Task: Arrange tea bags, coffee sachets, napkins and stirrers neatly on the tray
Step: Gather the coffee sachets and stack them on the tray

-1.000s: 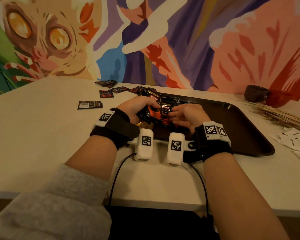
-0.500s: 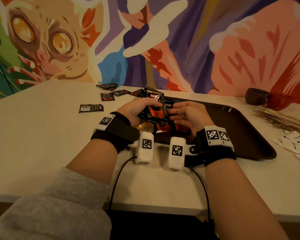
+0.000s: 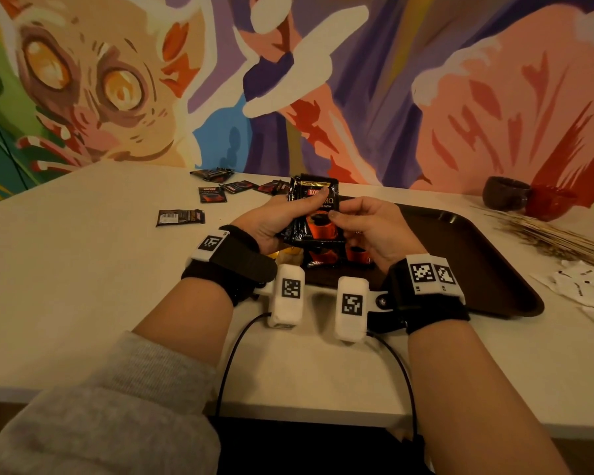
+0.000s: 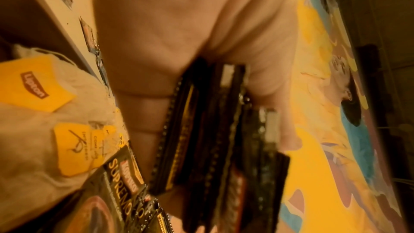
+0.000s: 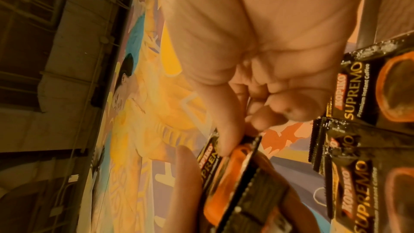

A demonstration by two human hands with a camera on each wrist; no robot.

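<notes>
My left hand (image 3: 282, 219) grips an upright stack of black coffee sachets (image 3: 314, 214) above the near left corner of the brown tray (image 3: 487, 255); the stack's edges (image 4: 215, 130) show between thumb and fingers. My right hand (image 3: 360, 222) pinches the front sachet (image 5: 233, 171) at its right edge. More coffee sachets (image 5: 367, 166) lie flat on the tray under the hands. Tea bags with yellow tags (image 4: 33, 86) sit at the tray's near left. Wooden stirrers (image 3: 546, 238) and white napkins (image 3: 583, 286) lie right of the tray.
Loose sachets (image 3: 180, 217) are scattered on the white table at the far left, others (image 3: 213, 193) near the mural wall. A dark cup (image 3: 504, 193) and a red cup (image 3: 549, 200) stand at the far right.
Both hands have lifted the sachet stack from low over the tray to an upright hold. The right hand moved from on top of the sachets to pinching the front one.
</notes>
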